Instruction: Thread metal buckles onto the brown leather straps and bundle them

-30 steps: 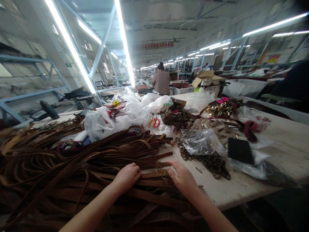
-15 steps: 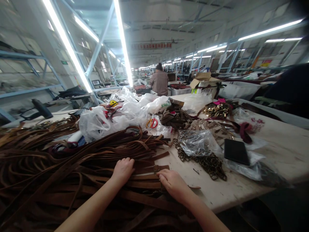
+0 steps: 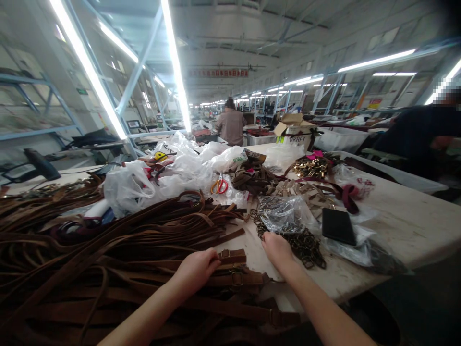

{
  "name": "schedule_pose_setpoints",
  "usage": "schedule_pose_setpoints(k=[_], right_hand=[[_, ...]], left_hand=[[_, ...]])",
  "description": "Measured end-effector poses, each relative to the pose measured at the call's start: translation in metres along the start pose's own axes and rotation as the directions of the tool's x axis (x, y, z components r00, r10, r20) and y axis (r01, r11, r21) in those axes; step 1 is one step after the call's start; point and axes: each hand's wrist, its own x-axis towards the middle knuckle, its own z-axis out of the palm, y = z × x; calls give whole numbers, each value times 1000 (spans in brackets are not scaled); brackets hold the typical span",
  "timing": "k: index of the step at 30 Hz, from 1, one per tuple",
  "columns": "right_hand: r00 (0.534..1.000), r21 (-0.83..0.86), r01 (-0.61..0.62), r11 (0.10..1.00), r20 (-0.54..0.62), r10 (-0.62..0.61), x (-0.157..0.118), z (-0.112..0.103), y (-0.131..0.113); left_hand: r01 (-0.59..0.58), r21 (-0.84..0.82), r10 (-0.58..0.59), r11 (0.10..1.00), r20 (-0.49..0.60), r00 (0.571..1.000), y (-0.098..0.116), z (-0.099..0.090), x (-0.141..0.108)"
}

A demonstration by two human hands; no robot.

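Long brown leather straps [image 3: 151,240] lie heaped across the left of the table. My left hand [image 3: 200,270] is closed around the end of one strap, right beside a metal buckle [image 3: 224,253] threaded on it. Just below it, another strap end carries a square buckle [image 3: 236,278]. My right hand [image 3: 277,251] reaches to the near left edge of a pile of dark metal buckles [image 3: 306,247]. Its fingers are pinched together at the pile, and whatever is between them is hidden. A clear plastic bag [image 3: 284,214] partly covers these buckles.
A black flat device [image 3: 338,226] lies right of the buckles. Red-and-yellow scissors [image 3: 219,184] rest by white plastic bags [image 3: 183,168]. Farther back are gold-coloured hardware [image 3: 310,166] and a cardboard box [image 3: 293,127]. One person [image 3: 230,124] is ahead, another [image 3: 418,132] at right.
My right hand has moved from the strap end up and right to the dark buckle pile. My left hand has shifted right and down toward the strap's buckle. The view has turned slightly right.
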Motion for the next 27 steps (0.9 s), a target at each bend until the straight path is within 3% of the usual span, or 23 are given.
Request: schedule_pose_setpoints(k=[3, 7, 9, 10, 11, 13, 14, 15, 17, 19, 23, 27], right_hand=[[1000, 1, 2, 1000, 23, -2, 4, 2, -5], [996, 85, 76, 994, 43, -79, -8, -12, -9], [991, 244, 111, 963, 52, -127, -20, -22, -15], [988, 415, 95, 905, 72, -137, -28, -27, -21], [984, 621, 40, 783, 112, -139, -36, -31, -28], [955, 919, -187, 346, 253, -155, -51, -37, -47], [926, 942, -312, 127, 331, -179, -58, -39, -58], [894, 912, -410, -25, 396, -212, -65, -40, -68], [841, 831, -524, -187, 470, -269, -74, -39, -86], [821, 797, -555, -238, 480, -308, -79, -35, -100], [828, 808, -544, -227, 473, -302, -81, -29, -110], [833, 811, -541, -222, 481, -273, -81, -26, -111]], left_hand=[[-33, -74, 35, 997, 17, 999, 15, -5, -5], [-31, -264, 34, 964, 5, 999, 16, -6, -8], [-4, -384, -24, 923, -67, 997, 12, -5, -6], [9, -447, -66, 894, -112, 992, 9, -5, -4], [15, -509, -105, 861, -149, 983, 7, -5, -3], [16, -617, -156, 787, -173, 973, 5, -7, -2], [14, -657, -164, 754, -167, 972, 4, -9, -2], [12, -688, -163, 726, -154, 975, 4, -10, -3], [14, -725, -145, 688, -118, 982, 5, -13, -7], [23, -745, -137, 666, -93, 986, 5, -14, -12], [48, -759, -137, 649, -56, 989, 4, -13, -17], [10, -719, -135, 695, -117, 984, 4, -10, -15]])
